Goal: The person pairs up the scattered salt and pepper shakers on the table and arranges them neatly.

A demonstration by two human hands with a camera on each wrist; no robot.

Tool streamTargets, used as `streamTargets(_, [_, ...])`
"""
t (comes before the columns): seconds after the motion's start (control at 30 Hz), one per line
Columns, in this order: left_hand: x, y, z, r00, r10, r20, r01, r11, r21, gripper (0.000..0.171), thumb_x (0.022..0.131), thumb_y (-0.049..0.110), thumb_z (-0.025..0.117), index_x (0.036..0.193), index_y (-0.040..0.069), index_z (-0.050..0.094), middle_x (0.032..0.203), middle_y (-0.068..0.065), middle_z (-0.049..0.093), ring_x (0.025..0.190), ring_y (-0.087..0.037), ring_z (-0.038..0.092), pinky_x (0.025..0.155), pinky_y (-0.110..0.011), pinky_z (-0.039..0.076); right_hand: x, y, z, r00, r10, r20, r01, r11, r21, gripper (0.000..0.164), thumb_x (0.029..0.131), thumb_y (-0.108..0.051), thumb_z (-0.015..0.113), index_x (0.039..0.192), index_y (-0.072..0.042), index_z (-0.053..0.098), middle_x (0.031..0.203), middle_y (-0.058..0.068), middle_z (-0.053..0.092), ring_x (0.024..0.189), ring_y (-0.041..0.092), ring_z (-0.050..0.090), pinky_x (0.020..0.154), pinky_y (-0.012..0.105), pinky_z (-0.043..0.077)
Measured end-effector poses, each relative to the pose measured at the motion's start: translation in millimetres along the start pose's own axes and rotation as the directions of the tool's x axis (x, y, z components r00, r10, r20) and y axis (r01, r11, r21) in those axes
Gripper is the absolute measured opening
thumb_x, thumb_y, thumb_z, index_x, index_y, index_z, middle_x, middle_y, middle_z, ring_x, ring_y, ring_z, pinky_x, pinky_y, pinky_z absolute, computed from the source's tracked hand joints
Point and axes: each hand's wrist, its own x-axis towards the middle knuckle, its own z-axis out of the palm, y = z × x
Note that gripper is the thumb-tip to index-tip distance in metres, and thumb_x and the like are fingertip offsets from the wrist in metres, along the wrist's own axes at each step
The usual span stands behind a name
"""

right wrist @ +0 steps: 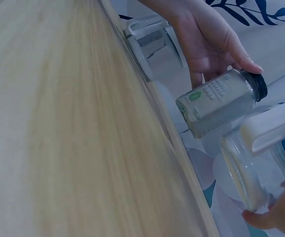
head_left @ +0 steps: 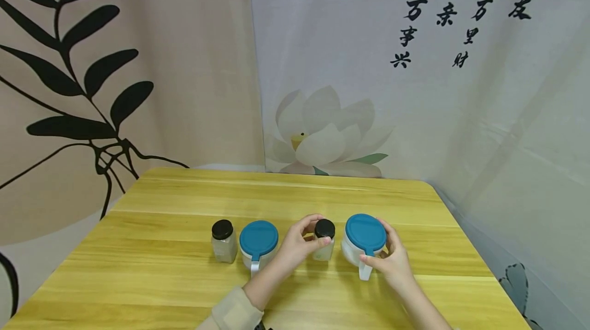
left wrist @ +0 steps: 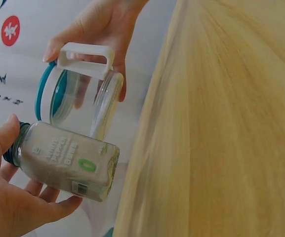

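Observation:
My left hand point(head_left: 295, 240) grips a square glass jar point(left wrist: 65, 160) by its black lid point(head_left: 324, 228), thumb and fingers at the sides. The jar has a pepper label and pale grey-brown contents. In my right hand point(head_left: 395, 255) is a clear, see-through jar point(left wrist: 85, 101) with a blue lid point(head_left: 366, 231) and a white handle point(right wrist: 270, 126), fingers around its side. Both held jars are side by side, upright, and seem a little above the wooden table point(head_left: 161, 289).
To the left stand a second black-lidded jar point(head_left: 224, 248) and a second blue-lidded jar point(head_left: 258, 238) with a handle, close together on the table. Behind the table hang printed cloths point(head_left: 322, 63) with a flower and writing.

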Motion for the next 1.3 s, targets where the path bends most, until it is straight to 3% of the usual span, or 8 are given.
streamTargets(0.47, [0.5,-7.6,2.7,1.000,-0.004,0.005,0.004,1.000,0.012,0.049,0.081,0.018,0.079,0.125,0.013,0.060,0.109,-0.006,0.062,0.099,-0.025,0.057,0.081,-0.036,0.051,-2.2,6.7,1.2,1.000,-0.002,0.017,0.002,1.000,0.009,0.090,0.067,0.012,0.079,0.144,-0.001,0.034,0.134,0.022,0.047,0.112,0.001,0.046,0.098,0.057,0.032])
streamTargets(0.87, [1.3,-15.0,3.7,1.000,-0.015,0.000,0.015,1.000,0.004,0.048,0.081,0.018,0.079,0.125,0.013,0.060,0.107,-0.005,0.061,0.102,-0.023,0.055,0.090,-0.043,0.046,-3.5,16.2,2.3,1.000,-0.005,0.027,0.006,1.000,-0.026,0.089,0.066,0.009,0.081,0.142,-0.001,0.036,0.132,0.019,0.050,0.111,0.004,0.048,0.095,0.053,0.036])
streamTargets(1.13, [0.3,-15.2,2.8,1.000,-0.023,0.001,0.023,1.000,-0.007,0.047,0.080,0.018,0.079,0.123,0.016,0.061,0.108,-0.006,0.061,0.101,-0.024,0.057,0.082,-0.037,0.051,-3.1,23.2,2.6,0.999,0.026,0.024,-0.026,1.000,-0.011,0.091,0.065,0.009,0.082,0.143,-0.007,0.038,0.133,0.014,0.049,0.112,0.003,0.047,0.095,0.052,0.036])
streamTargets(1.3, [0.3,-16.9,2.6,1.000,-0.027,0.005,0.027,1.000,-0.009,0.046,0.081,0.018,0.079,0.123,0.016,0.060,0.107,-0.005,0.061,0.101,-0.024,0.057,0.079,-0.035,0.051,-2.8,25.0,2.7,0.999,0.037,0.030,-0.037,0.999,-0.001,0.092,0.065,0.009,0.082,0.144,-0.005,0.037,0.134,0.015,0.049,0.112,0.005,0.047,0.096,0.052,0.036])
